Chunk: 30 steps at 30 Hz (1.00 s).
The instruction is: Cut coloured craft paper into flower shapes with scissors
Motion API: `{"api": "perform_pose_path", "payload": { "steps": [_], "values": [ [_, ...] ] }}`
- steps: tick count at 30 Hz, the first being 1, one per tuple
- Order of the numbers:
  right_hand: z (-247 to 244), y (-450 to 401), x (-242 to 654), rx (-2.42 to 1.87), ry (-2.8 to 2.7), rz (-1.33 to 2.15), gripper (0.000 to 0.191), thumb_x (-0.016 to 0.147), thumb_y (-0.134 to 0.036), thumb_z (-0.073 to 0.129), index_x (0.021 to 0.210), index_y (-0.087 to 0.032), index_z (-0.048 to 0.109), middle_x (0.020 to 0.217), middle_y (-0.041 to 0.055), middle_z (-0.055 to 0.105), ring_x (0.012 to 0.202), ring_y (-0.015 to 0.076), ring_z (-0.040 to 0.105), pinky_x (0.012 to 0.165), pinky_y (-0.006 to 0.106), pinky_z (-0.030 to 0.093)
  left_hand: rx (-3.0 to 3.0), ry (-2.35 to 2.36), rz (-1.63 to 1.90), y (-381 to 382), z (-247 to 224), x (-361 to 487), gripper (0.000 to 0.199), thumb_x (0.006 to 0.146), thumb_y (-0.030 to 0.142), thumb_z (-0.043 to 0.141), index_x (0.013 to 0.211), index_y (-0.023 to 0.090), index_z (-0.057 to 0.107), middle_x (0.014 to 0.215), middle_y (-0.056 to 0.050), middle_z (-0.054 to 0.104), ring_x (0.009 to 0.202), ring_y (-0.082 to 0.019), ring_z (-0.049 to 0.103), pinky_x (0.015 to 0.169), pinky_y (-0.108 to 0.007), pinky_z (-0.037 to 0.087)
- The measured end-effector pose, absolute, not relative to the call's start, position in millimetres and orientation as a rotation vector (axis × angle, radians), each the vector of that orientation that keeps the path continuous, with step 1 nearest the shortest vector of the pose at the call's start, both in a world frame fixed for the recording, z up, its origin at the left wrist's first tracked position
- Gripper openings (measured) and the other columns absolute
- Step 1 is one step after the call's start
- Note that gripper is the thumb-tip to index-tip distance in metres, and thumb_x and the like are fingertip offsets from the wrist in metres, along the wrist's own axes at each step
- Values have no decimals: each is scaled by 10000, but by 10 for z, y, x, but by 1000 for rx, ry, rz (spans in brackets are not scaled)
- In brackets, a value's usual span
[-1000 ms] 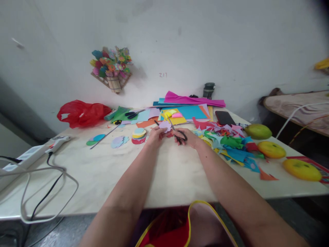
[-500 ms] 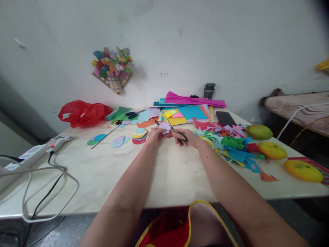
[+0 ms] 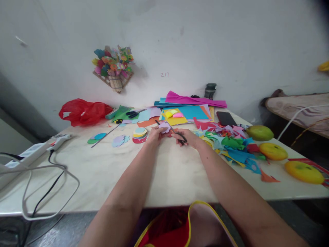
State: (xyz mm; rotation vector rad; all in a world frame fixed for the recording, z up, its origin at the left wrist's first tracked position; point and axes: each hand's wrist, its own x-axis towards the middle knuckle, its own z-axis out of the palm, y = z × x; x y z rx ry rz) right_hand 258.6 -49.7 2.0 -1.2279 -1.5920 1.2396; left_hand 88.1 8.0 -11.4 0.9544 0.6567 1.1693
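Presently, the left hand (image 3: 155, 134) of the person has its grip closed on the edge of a lilac paper flower (image 3: 165, 127), and it keeps this flower just above the counter (image 3: 169, 175), near the middle. The right hand (image 3: 187, 134) grips the black handles of a pair of scissors (image 3: 182, 138), and the blades point to the flower, at its right side. Whether the blades touch the paper, one cannot tell.

To the left of the left hand stands a stack of round paper pieces (image 3: 139, 135), with pale blue on top, then yellow, and red at the bottom. Beside it lie scalloped paper pieces (image 3: 119, 141) in lilac and light blue, and further left are a blue disc (image 3: 100, 136) and a green disc (image 3: 92, 141), near a thin dark stick (image 3: 105, 136). Behind the hands, a yellow sheet (image 3: 177, 120) carries small yellow and pink pieces, and it lies partly on a blue sheet (image 3: 192, 112). Another pair of scissors (image 3: 132, 114) rests on the papers at the back left, near a red plastic bag (image 3: 83, 112). On the right side there is a pile of coloured paper scraps (image 3: 232, 142), between the right forearm and three yellow-green fruits (image 3: 272, 151). A dark phone (image 3: 226, 118) lies behind the scraps.
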Motion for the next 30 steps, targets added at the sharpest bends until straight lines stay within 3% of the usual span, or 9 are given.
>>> {"api": "perform_pose_path", "payload": {
  "steps": [11, 19, 30],
  "values": [
    [-2, -476, 2622, -1167, -1590, 1272, 236, 808, -378, 657, 850, -155, 593, 587, -5, 626, 417, 74, 543, 309, 152, 278, 926, 623, 1219, 17, -83, 888, 239, 586, 89, 756, 813, 77, 682, 746, -103, 714, 720, -211, 692, 726, -335, 577],
    [-10, -473, 2610, -1187, -1610, 1264, 269, 790, -408, 672, 842, -161, 579, 570, -18, 605, 404, 68, 519, 310, 153, 267, 911, 622, 1238, 23, -87, 898, 252, 565, 71, 768, 797, 89, 674, 728, -65, 704, 630, -157, 659, 657, -282, 569],
    [12, -495, 2606, -1216, -1601, 1259, 267, 787, -407, 672, 854, -169, 572, 552, -26, 584, 390, 71, 509, 306, 157, 248, 890, 645, 1232, 6, -62, 900, 236, 578, 53, 761, 795, 90, 677, 730, -65, 704, 677, -172, 673, 737, -318, 575]
  ]
}}
